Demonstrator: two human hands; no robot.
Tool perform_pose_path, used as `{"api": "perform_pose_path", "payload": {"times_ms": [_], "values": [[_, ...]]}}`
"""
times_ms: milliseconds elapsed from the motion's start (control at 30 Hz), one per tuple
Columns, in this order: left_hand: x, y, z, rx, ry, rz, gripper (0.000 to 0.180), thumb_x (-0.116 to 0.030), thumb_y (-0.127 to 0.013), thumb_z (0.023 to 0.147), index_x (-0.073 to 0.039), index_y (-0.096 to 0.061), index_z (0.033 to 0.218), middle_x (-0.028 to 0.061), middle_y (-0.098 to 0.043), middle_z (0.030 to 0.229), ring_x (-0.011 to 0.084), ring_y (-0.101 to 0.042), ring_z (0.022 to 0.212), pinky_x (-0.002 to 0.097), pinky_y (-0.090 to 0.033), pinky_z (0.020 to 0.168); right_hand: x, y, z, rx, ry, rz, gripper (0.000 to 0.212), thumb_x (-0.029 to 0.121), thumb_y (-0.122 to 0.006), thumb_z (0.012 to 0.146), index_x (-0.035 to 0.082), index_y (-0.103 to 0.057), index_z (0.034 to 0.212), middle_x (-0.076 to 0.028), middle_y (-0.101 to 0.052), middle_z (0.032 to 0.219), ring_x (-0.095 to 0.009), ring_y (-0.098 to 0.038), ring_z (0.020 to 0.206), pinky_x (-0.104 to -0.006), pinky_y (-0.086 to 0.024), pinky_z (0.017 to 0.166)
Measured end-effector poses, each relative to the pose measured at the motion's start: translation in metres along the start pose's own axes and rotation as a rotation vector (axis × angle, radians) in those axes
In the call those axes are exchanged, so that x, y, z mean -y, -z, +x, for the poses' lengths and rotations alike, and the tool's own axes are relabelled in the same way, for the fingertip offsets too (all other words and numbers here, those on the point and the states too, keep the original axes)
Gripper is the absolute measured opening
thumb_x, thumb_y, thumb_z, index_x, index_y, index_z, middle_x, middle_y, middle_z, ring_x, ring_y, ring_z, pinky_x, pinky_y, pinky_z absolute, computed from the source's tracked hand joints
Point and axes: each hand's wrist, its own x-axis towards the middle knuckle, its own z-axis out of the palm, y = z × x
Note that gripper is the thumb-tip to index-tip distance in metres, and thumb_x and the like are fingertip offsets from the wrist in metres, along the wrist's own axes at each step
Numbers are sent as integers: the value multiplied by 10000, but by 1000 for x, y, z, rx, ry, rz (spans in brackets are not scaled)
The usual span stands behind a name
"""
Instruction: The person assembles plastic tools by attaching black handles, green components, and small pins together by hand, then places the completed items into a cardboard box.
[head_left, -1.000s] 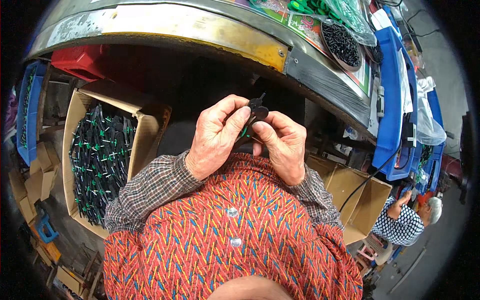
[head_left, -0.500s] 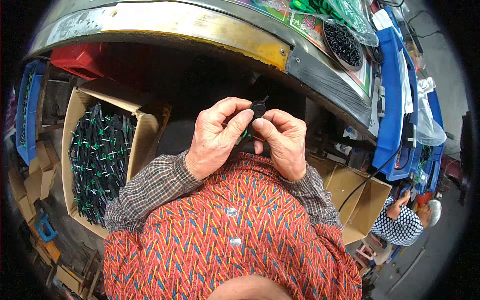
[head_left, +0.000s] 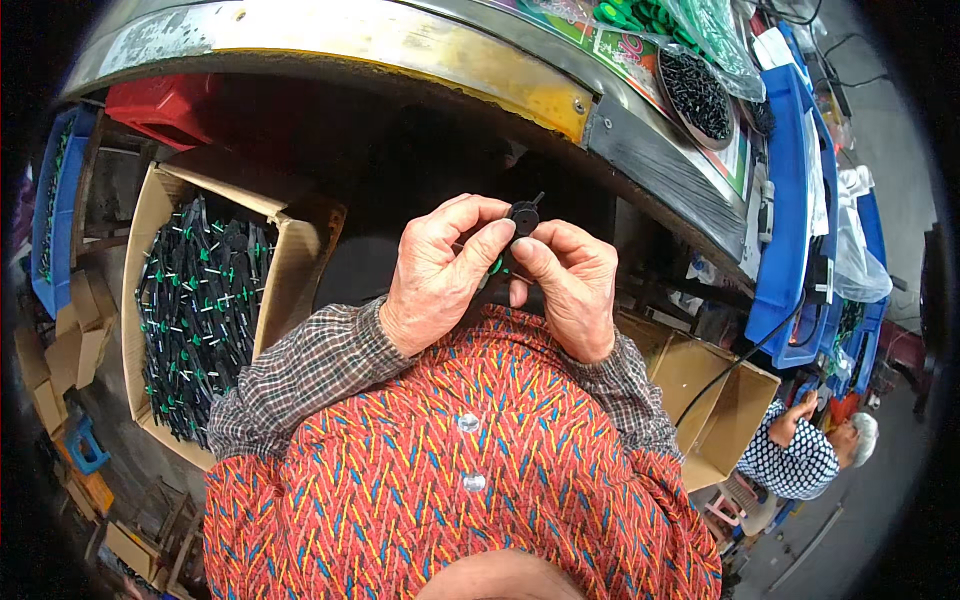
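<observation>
Between my two hands is a small black part (head_left: pixel 523 218) with a round disc-like head, a thin pin sticking up from it and a bit of green below. My left hand (head_left: pixel 445 265) pinches it with thumb and fingers from the left side. From the right, the thumb and fingers of my right hand (head_left: pixel 570 275) close on the same part. Its lower end is hidden behind my fingers. To the left, a cardboard box (head_left: pixel 290 285) holds a heap of similar-looking black pieces (head_left: pixel 205 320) with green and white bits.
A metal-edged table (head_left: pixel 400 45) curves ahead of me, bearing a bowl of small black parts (head_left: pixel 695 95) and green pieces in a plastic bag (head_left: pixel 650 15). Blue bins (head_left: pixel 785 220) stand at right, near a cardboard box (head_left: pixel 725 420) and a seated person (head_left: pixel 795 455). A red container (head_left: pixel 160 110) is under the table.
Both hands keep their grip on the black part, almost unmoved. The view has shifted slightly, and the person at right has changed posture a little.
</observation>
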Motion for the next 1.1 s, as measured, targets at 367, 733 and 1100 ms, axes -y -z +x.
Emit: {"api": "perform_pose_path", "payload": {"times_ms": [367,733,1100], "values": [[6,0,-1,-52,-92,208,147,-82,-585,923,45,-638,973,42,-614,866,77,-574,777,222,-475,668,-2,-1,-1,-8,5,-8,133,87,-635,903,-44,-631,881,-37,-613,703,-66,-558,534,-190,-435,472],[10,-1,-2,-72,-18,44,145,-81,-575,930,41,-636,978,35,-623,854,69,-583,740,218,-485,648,-4,-4,-1,-14,-9,-20,140,93,-622,914,-45,-626,891,-26,-607,720,-53,-546,541,-181,-431,473],[11,-1,-2,-57,22,-31,151,-89,-553,947,42,-615,988,28,-632,828,59,-587,650,206,-494,585,-8,-4,1,0,21,-34,131,87,-622,913,-42,-614,887,-26,-603,728,-58,-549,554,-186,-442,487]]}}
